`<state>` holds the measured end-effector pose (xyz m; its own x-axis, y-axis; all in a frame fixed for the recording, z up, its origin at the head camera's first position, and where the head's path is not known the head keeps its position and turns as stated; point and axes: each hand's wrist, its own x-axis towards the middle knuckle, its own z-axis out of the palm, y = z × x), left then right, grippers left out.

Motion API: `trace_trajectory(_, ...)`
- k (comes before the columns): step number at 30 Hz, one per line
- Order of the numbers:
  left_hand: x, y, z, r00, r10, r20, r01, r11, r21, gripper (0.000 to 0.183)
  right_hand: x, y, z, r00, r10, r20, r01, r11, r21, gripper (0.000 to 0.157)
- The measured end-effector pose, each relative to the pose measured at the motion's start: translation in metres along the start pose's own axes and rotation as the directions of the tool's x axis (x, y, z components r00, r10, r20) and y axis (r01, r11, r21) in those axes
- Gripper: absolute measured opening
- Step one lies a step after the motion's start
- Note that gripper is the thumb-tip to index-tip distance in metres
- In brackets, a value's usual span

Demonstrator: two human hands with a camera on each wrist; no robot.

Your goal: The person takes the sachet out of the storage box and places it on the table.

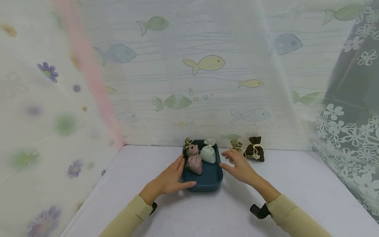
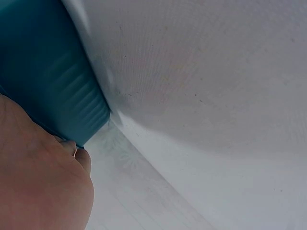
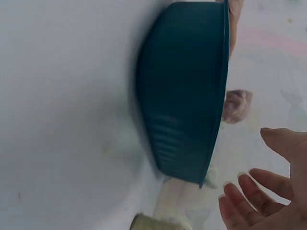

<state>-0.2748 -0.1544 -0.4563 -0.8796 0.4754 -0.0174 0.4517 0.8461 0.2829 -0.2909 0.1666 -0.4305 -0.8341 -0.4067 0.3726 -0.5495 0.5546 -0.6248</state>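
A dark blue bin [image 1: 211, 179] stands on the white table with small drawstring pouches inside. A pink pouch [image 1: 194, 164] lies at its left, and a white pouch [image 1: 209, 152] leans toward the far right corner. Behind the pink one, an olive pouch [image 1: 188, 143] is partly hidden. My left hand [image 1: 170, 176] rests along the bin's left rim, thumb stretched over the near edge. Just off the right wall, my right hand [image 1: 240, 167] hovers with fingers spread and nothing in them; the right wrist view shows a gap between this hand [image 3: 273, 187] and the bin [image 3: 187, 91].
Right of the bin, a tan pouch [image 1: 236, 144] stands partly hidden by the right hand. A brown pouch [image 1: 255, 149] with a pale flower sits beside it. A fish-print curtain [image 1: 204, 89] hangs behind the table, with flowered sheets on both sides.
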Motion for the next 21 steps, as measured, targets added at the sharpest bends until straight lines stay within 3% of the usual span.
trace_trajectory(11, -0.001, 0.001, 0.000, 1.000, -0.005, 0.002, 0.005, 1.000, -0.002, 0.120, 0.019, -0.018, 0.031, 0.999, -0.010, 0.052, 0.007, 0.998, 0.063, 0.044)
trace_trajectory(21, 0.001, -0.001, 0.000, 1.000, 0.002, -0.007, -0.002, 1.000, 0.008, 0.119, 0.037, -0.023, 0.056, 0.996, 0.053, 0.073, -0.061, 0.992, 0.107, 0.049)
